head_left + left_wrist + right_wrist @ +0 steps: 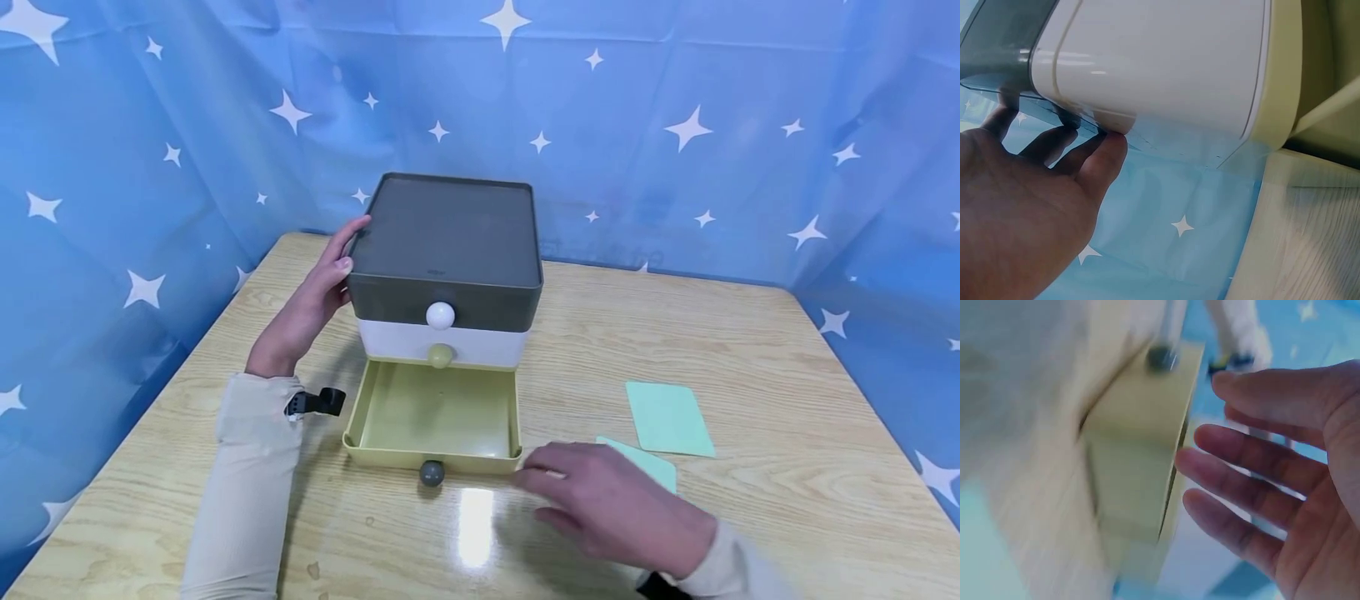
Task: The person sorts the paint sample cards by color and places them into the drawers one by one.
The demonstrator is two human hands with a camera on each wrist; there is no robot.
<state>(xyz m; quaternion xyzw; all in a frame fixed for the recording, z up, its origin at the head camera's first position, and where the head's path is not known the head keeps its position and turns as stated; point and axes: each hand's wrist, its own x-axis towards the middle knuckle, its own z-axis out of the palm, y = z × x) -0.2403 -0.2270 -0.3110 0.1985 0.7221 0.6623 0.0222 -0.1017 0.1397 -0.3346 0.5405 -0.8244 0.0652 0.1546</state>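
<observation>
Right now the bottom drawer (435, 417) of the small three-drawer organizer (446, 250) stands pulled out toward the person, its yellow-green tray showing nothing inside, its grey knob (431, 472) on the near front wall. The right hand (611, 504) hovers just to the right of that front wall, palm down, fingers straight and slightly spread, fingertips near the drawer's near right corner; whether they touch it cannot be told, and the right wrist view is blurred, showing only loose fingers (1241, 481) beside the drawer's side (1141, 462). So the drawer lies to the left of the right hand, its sliding axis running near to far, and this hand is much nearer to the knob. The left hand (315, 300) rests on the organizer's left side, fingers extended along the grey top section, thumb near its front left corner; the left wrist view shows the fingertips (1107, 147) pressed under the cabinet's edge (1147, 69). Two pale green cards (667, 417) lie on the wooden table (750, 333) to the right, one partly under the right hand.
</observation>
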